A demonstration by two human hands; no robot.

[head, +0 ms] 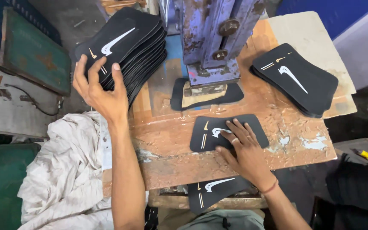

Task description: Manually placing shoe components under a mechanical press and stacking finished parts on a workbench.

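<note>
Nearest, at 6 o'clock: one black printed piece [211, 191] hanging over the front edge of the surface [167, 166], below the right wrist. Just beyond, right hand [241, 147] spread flat, fingers extended, pressing a single black piece [201, 134] onto the surface; nothing gripped, piece lying directly under the fingertips and reaching out toward 9 o'clock of the hand. Further in, at 12 o'clock: another black piece [177, 96] seated under the foot of the blue press [211, 38]. At 10 o'clock: left hand [99, 87] partly curled, thumb on top and fingers along the edge of a tall stack of black pieces [126, 51], steadying it. At 2 o'clock: lower second stack [297, 81], untouched, well apart from both hands. White cloth [64, 170] at 8 o'clock. Judged part-way: tall stack apparently pending, smaller stack apparently finished; which is which not certain.
</note>
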